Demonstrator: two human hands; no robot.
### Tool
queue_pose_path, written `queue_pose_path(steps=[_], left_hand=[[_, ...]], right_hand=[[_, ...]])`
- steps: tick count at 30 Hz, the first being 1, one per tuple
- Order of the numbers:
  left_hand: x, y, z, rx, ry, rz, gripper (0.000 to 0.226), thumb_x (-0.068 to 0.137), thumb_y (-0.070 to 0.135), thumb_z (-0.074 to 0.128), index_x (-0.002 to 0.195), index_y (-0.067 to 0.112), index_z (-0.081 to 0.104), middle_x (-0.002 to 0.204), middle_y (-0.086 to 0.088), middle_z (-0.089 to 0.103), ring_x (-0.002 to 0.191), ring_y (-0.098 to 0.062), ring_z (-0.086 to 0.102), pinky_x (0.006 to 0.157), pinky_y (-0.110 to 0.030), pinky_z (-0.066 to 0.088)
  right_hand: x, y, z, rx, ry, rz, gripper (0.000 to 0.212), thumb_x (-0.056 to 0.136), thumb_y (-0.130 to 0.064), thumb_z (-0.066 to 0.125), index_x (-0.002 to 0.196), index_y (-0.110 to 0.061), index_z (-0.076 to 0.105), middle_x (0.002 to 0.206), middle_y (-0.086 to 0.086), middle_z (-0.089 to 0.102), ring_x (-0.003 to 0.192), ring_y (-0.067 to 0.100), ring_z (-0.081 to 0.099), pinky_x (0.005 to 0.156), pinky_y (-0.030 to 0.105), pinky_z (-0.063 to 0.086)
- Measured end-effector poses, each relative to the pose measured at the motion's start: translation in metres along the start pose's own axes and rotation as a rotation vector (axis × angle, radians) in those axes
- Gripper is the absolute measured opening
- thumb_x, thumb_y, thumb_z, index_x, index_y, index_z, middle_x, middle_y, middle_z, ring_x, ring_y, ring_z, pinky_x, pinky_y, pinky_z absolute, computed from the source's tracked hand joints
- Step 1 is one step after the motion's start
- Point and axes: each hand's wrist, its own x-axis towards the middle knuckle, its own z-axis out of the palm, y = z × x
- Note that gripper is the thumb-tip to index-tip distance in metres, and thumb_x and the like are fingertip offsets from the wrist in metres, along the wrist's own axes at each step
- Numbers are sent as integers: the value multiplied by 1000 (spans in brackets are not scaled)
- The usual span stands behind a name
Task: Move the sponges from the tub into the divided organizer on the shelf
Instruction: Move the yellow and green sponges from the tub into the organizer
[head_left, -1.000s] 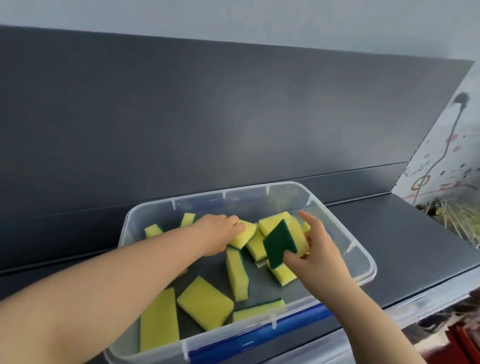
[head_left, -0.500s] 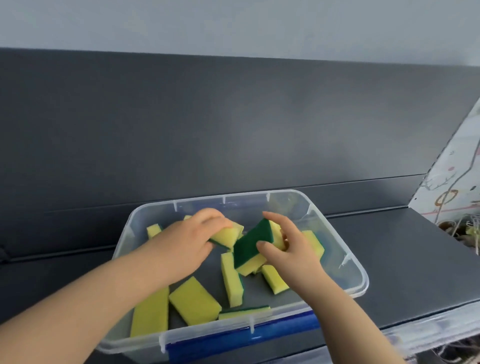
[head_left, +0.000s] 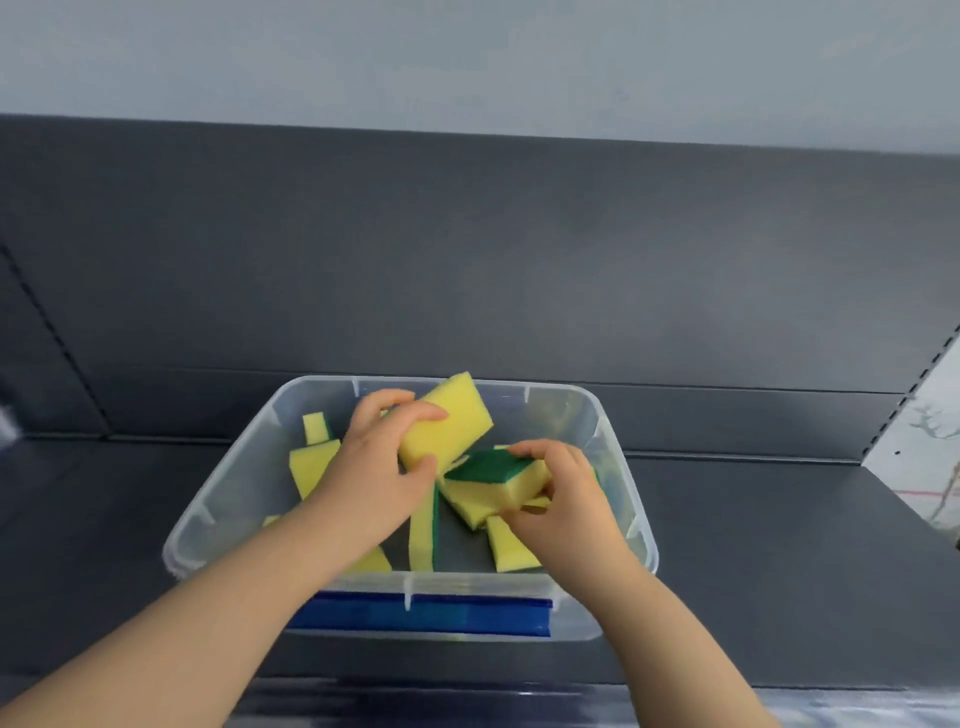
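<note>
Sponges (head_left: 422, 530) in clear tub (head_left: 223, 499)

The left hand (head_left: 382, 467) grips a tilted yellow sponge (head_left: 449, 423). Just right of it, the right hand (head_left: 569, 501) pinches a green-topped sponge (head_left: 498, 475).

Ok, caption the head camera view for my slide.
Left hand grips a yellow sponge, right hand a green-topped sponge, over the clear tub.
</note>
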Motion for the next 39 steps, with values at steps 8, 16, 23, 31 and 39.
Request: queue_pose_path(steps=[8, 16, 23, 31, 39], left_hand=[[-35, 9, -9, 164, 175, -176, 73, 77, 12, 67, 125, 55, 33, 105, 20, 39, 84, 0, 47, 64, -13, 35], [-76, 15, -37, 209, 326, -101, 55, 79, 23, 69, 129, 34, 48, 106, 22, 50, 97, 7, 44, 80, 2, 31], [-125, -17, -107, 187, 525, -75, 45, 77, 36, 60, 121, 38, 53, 112, 29, 53, 97, 4, 55, 84, -2, 36], [-214, -118, -233, 274, 570, -212, 53, 73, 34, 64, 120, 51, 49, 114, 39, 49, 101, 14, 51, 83, -3, 37], [-301, -208, -365, 285, 681, -375, 51, 68, 48, 61, 116, 58, 47, 112, 27, 58, 98, 7, 55, 80, -19, 45]], right_hand=[[-2, 14, -8, -271, 78, 26, 44, 77, -53, 63, 110, -27, 54, 94, -17, 46, 81, 6, 45, 63, 22, 36], [-5, -12, 7, -47, 83, -92, 33, 77, -40, 69, 95, -35, 43, 88, -14, 54, 76, 3, 48, 63, 16, 34], [-24, -67, 54, 193, 52, -160, 26, 72, -45, 65, 90, -48, 46, 84, -18, 60, 81, -3, 57, 67, 7, 44], [-51, -150, 196, 268, -84, -208, 33, 76, -33, 66, 98, -49, 47, 94, -22, 61, 88, -3, 59, 70, 10, 47], [-71, -242, 334, 263, -170, -285, 44, 77, -30, 67, 106, -54, 44, 108, -21, 56, 96, -8, 56, 74, 11, 47]])
